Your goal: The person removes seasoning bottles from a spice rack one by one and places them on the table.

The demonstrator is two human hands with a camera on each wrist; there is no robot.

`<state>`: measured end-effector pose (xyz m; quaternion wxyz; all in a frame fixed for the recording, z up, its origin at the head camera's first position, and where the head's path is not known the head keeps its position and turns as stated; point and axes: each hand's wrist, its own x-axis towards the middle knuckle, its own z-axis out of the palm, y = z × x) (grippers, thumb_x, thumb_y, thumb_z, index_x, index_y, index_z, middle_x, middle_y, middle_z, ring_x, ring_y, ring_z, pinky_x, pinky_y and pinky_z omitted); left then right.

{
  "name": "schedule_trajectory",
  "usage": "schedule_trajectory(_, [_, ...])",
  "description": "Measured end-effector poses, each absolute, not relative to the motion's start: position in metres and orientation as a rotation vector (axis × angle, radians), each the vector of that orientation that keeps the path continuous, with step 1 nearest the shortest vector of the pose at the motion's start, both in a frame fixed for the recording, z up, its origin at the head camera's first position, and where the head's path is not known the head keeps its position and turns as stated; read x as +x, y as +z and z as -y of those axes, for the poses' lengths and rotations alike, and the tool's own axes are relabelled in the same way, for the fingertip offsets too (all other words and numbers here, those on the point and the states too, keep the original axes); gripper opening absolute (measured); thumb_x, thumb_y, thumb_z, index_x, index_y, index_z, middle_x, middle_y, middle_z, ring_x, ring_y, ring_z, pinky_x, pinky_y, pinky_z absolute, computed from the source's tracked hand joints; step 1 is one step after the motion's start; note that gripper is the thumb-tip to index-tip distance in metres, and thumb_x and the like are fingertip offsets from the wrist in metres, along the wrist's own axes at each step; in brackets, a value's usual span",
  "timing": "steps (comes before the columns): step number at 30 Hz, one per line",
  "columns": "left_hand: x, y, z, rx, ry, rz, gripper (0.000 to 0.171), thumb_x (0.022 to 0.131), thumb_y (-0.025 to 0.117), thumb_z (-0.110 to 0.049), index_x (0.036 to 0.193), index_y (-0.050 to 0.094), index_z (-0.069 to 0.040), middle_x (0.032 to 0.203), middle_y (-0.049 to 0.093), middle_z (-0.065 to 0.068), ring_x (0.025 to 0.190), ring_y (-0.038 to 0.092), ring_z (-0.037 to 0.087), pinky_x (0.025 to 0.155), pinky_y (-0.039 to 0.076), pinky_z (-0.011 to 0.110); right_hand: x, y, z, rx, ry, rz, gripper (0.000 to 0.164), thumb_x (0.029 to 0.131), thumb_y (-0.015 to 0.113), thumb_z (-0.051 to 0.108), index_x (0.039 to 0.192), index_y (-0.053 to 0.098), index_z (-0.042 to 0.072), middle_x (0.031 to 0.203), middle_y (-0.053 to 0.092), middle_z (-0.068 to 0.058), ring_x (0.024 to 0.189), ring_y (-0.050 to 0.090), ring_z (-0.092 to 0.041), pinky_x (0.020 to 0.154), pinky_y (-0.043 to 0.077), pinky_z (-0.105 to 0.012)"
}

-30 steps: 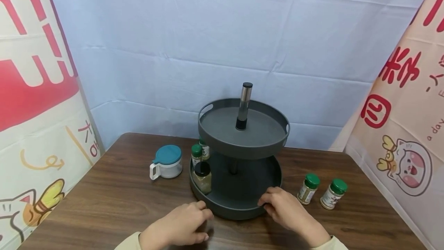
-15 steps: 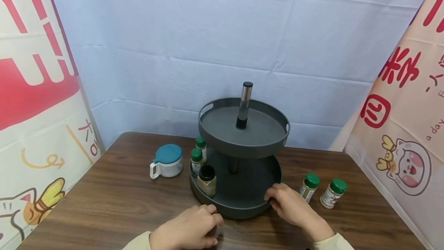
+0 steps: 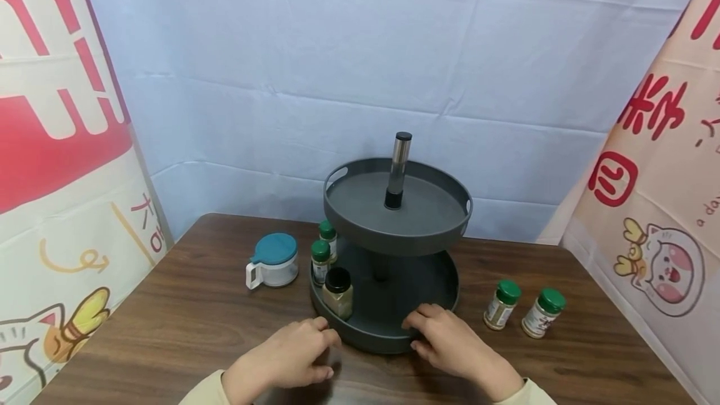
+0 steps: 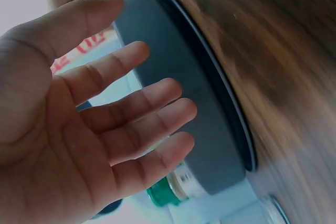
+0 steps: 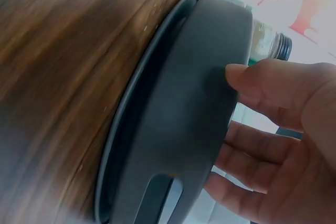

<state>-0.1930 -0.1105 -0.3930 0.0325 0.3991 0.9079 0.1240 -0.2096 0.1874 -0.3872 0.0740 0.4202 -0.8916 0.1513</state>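
Observation:
A dark grey two-tier turntable (image 3: pixel 371 339) stands on the table. My right hand (image 3: pixel 452 345) pinches the front rim of its lower tray; in the right wrist view the thumb (image 5: pixel 241 76) lies on the outer wall and the other fingers reach behind the rim. Left of it, my left hand (image 3: pixel 289 355) holds nothing, its relaxed fingers (image 4: pixel 168 111) beside the tray's wall. On the lower tray's left side are a black-capped jar (image 3: pixel 338 297) and two green-capped spice jars, one nearer (image 3: pixel 320 261) and one farther back (image 3: pixel 327 239). The upper tray (image 3: pixel 396 244) bears only the central post.
Two more green-capped spice jars, one closer to the tray (image 3: pixel 499 306) and one at its right (image 3: pixel 542 314), stand on the table. A blue-lidded seasoning pot (image 3: pixel 274 260) with a white handle is at the left. Cloth backdrops (image 3: pixel 292 80) hang behind and at the sides.
The lower tray has turned, bringing its jars a little forward and to the right. My right hand moved right, then back left along the rim. My left hand shifted right and back.

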Motion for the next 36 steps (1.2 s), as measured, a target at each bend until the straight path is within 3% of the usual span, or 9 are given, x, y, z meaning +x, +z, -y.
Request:
schedule_trajectory(10, [-0.203, -0.393, 0.134, 1.080, 0.333, -2.947, 0.038, 0.076, 0.075, -0.027, 0.105, 0.064, -0.005, 0.086, 0.052, 0.003, 0.072, 0.056, 0.017, 0.057, 0.047, 0.032, -0.207, -0.389, -0.164, 1.366, 0.516, 2.725, 0.025, 0.082, 0.069, 0.009, 0.106, 0.062, 0.014, 0.100, 0.055, 0.000, 0.074, 0.054, -0.005, 0.061, 0.046, -0.022])
schedule_trajectory(16, [-0.211, -0.398, 0.149, 0.996, 0.363, -2.983, 0.040, 0.075, 0.076, -0.023, 0.106, 0.064, -0.002, 0.084, 0.050, 0.003, 0.070, 0.055, 0.018, 0.057, 0.046, 0.035, -0.206, -0.391, -0.161, 1.394, 0.508, 2.736, 0.028, 0.082, 0.068, 0.005, 0.107, 0.061, 0.014, 0.093, 0.055, 0.002, 0.067, 0.052, -0.002, 0.057, 0.044, -0.019])
schedule_trajectory(36, [-0.212, -0.399, 0.153, 0.922, 0.398, -2.947, 0.039, 0.075, 0.075, -0.023, 0.106, 0.063, -0.002, 0.085, 0.050, 0.004, 0.069, 0.053, 0.016, 0.057, 0.045, 0.035, -0.207, -0.393, -0.163, 1.392, 0.459, 2.711, 0.031, 0.082, 0.063, -0.004, 0.106, 0.060, 0.015, 0.093, 0.061, 0.005, 0.077, 0.058, -0.007, 0.064, 0.048, -0.024])
